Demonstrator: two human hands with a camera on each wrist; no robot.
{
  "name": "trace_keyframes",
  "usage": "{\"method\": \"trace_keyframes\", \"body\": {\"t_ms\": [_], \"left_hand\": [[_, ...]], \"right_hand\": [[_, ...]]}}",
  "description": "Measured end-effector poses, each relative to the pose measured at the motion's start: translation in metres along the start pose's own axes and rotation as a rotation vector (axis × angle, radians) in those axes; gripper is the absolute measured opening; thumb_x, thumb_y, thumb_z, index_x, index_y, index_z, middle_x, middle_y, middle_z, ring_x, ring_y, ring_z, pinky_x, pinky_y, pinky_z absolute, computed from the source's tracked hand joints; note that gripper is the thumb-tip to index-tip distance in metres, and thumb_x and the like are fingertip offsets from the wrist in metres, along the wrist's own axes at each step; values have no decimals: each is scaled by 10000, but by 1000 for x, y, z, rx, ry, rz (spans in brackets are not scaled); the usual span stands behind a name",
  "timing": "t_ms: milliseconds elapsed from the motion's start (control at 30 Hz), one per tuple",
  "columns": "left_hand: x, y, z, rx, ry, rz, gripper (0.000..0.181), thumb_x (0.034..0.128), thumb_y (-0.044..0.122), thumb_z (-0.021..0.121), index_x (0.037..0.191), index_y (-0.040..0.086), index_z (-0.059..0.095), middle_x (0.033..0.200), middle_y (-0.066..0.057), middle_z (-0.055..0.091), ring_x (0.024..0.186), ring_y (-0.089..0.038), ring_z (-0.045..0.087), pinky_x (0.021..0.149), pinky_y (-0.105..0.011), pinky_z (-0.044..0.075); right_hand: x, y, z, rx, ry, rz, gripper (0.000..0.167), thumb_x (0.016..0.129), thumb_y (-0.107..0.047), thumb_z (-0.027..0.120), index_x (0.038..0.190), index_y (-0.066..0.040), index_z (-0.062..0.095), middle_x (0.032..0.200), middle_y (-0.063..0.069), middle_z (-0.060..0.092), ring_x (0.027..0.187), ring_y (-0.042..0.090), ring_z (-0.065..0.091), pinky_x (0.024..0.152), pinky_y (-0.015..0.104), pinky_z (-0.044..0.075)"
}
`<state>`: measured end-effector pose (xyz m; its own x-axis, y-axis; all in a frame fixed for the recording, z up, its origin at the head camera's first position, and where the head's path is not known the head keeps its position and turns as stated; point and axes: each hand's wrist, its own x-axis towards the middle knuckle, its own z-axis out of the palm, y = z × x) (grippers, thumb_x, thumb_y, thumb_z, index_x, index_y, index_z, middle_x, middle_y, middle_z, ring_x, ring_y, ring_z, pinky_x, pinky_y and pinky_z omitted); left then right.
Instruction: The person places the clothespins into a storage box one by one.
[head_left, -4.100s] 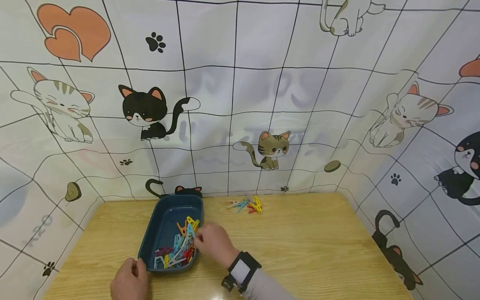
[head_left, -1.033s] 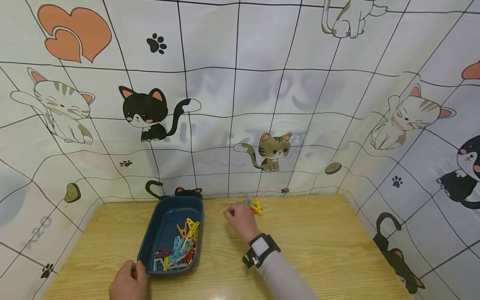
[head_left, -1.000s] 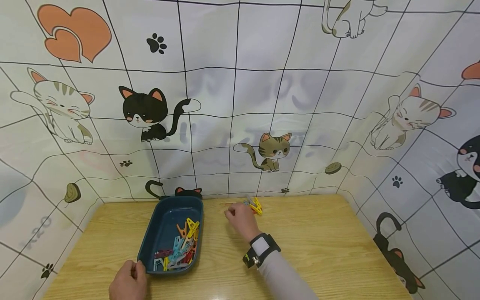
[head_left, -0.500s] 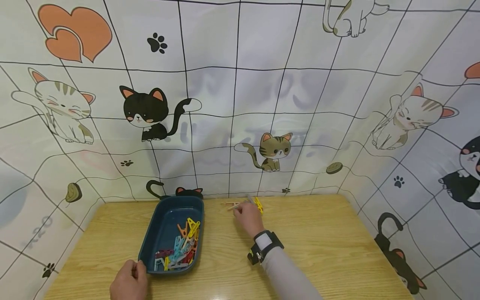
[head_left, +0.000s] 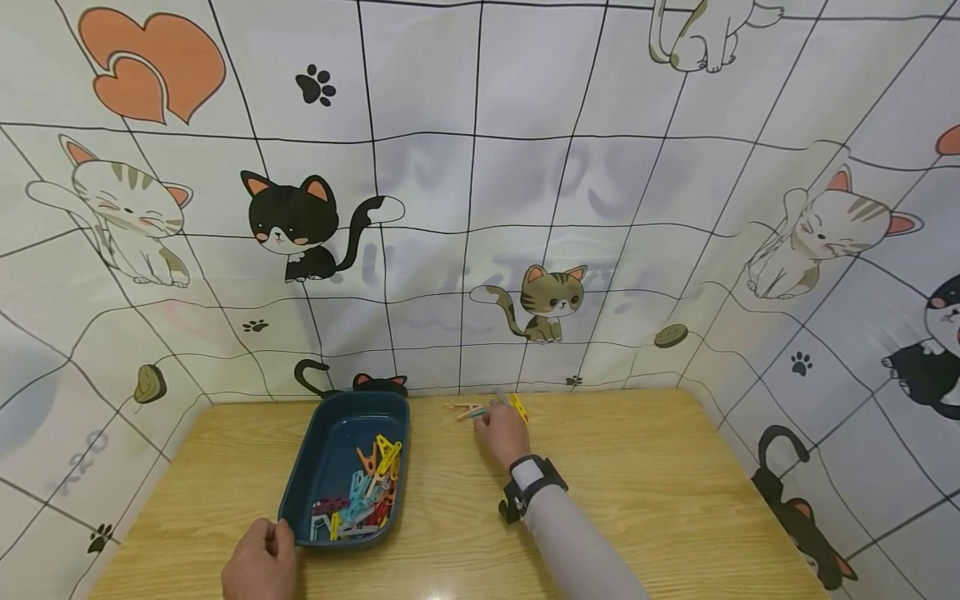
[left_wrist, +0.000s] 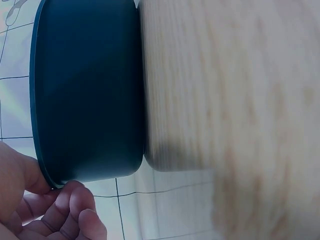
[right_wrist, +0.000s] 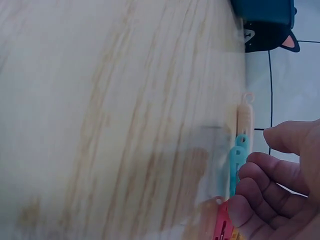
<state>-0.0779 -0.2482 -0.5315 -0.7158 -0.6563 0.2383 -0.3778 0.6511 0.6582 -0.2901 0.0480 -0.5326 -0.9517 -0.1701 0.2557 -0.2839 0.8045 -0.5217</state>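
A dark blue plastic basin (head_left: 307, 467) holds several coloured clothespins (head_left: 363, 492) in its near right part. My left hand (head_left: 260, 560) pinches the basin's near left corner rim; the left wrist view shows the thumb and fingers on that rim (left_wrist: 37, 125). At the back of the table, my right hand (head_left: 502, 435) is over a small pile of clothespins. In the right wrist view its thumb and fingers stand apart with nothing seen between them. Close to those fingers lie a blue clothespin (right_wrist: 237, 162), a peach one (right_wrist: 244, 120) and a red one (right_wrist: 223, 225). A yellow clothespin (head_left: 519, 406) shows beyond the hand.
A wood-grain table (head_left: 637, 492) carries everything. Cloth printed with cats and grid lines (head_left: 420, 183) hangs right behind the table's back edge and at both sides. On the right wrist is a strapped camera (head_left: 536, 483).
My right hand has gone from over the basin to the pile at the back, then shifted slightly right, uncovering the clothespins on the pile's left. My left hand has stayed on the rim.
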Motion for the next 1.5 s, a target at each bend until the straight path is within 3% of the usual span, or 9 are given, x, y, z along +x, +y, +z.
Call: {"method": "trace_keyframes", "body": {"t_ms": [267, 500, 833, 1200, 1333, 1500], "left_hand": [[0, 1, 0, -6, 12, 2, 295, 961, 108, 579, 680, 88, 492, 602, -36, 480, 542, -183, 426, 530, -342, 319], [-1, 1, -1, -5, -6, -9, 293, 968, 114, 575, 688, 85, 493, 602, -36, 476, 545, -184, 425, 530, -341, 317], [-1, 1, 1, -9, 16, 5, 281, 953, 109, 581, 686, 87, 497, 593, -27, 479, 536, -171, 419, 523, -338, 317], [0, 2, 1, 2, -5, -11, 283, 957, 104, 575, 686, 85, 499, 598, -30, 478, 541, -172, 423, 526, -333, 319], [0, 2, 0, 5, -10, -15, 283, 960, 107, 572, 687, 84, 499, 597, -32, 478, 539, -174, 426, 525, -334, 322], [0, 2, 0, 15, -14, -28, 280, 963, 109, 569, 693, 83, 500, 603, -35, 476, 544, -181, 427, 526, -329, 319]], "right_hand": [[5, 4, 5, -43, -36, 59, 345, 913, -147, 720, 581, -101, 637, 568, -57, 454, 532, 94, 388, 521, 239, 286], [8, 0, 7, -108, -43, 76, 478, 919, -157, 736, 522, -120, 470, 606, -25, 402, 551, 126, 358, 518, 271, 280], [13, -2, 14, -231, -17, 121, 260, 896, -145, 755, 710, -39, 608, 608, 30, 510, 543, 161, 484, 481, 335, 423], [12, 2, 15, -179, -33, 186, 173, 897, -82, 731, 760, -21, 643, 655, 60, 574, 574, 176, 535, 512, 341, 453], [11, 3, 13, -188, -53, 212, 195, 905, -96, 721, 742, -21, 645, 668, 62, 580, 584, 176, 547, 511, 342, 461], [6, 3, 7, -168, -59, 198, 366, 914, -89, 713, 598, -87, 527, 579, -3, 451, 526, 136, 441, 469, 292, 351]]}}
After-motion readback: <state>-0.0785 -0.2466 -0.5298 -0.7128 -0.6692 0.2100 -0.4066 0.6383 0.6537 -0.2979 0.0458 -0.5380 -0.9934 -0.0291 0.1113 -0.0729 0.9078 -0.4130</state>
